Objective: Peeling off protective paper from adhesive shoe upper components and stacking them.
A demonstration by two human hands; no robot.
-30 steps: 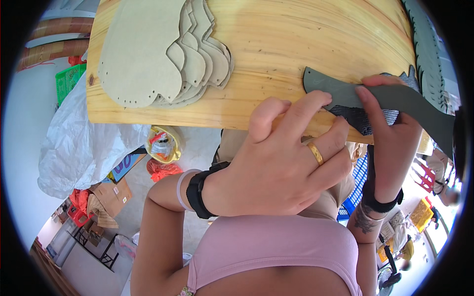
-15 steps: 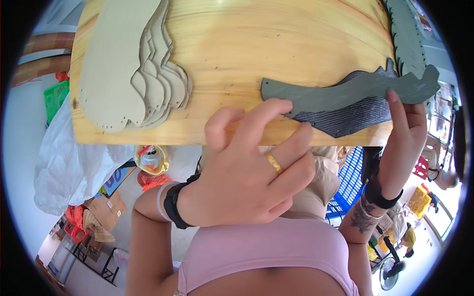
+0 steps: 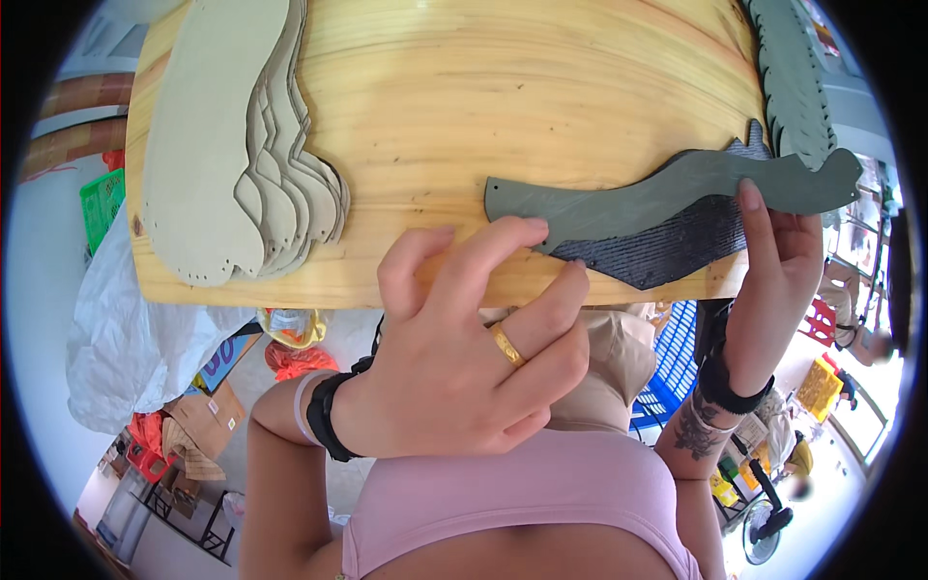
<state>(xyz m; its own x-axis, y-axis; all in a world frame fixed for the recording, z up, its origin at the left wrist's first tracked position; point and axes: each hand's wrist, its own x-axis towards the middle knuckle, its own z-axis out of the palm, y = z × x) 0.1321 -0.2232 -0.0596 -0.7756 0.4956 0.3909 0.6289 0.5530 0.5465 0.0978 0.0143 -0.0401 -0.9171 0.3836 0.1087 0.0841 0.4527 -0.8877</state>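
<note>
A long, wavy grey-green flat cut piece with small holes near its ends lies over a dark, ribbed cut piece at the table's near right edge. My right hand pinches the green piece toward its right end, thumb on top and the other fingers bent below. My left hand, wearing a gold ring, is open, its thumb well apart from its index finger. The left index fingertip meets the green piece's lower left edge, and the middle fingertip is by the dark piece's near edge.
A fanned stack of beige cut pieces lies on the left of the wooden table. Overlapping green pieces line the far right edge. Below the table are a blue plastic crate, a white plastic bag and a cardboard box.
The whole view has shifted slightly, so table, stack and hands sit lower and more to the left. Both hands keep nearly the same places on the pieces.
</note>
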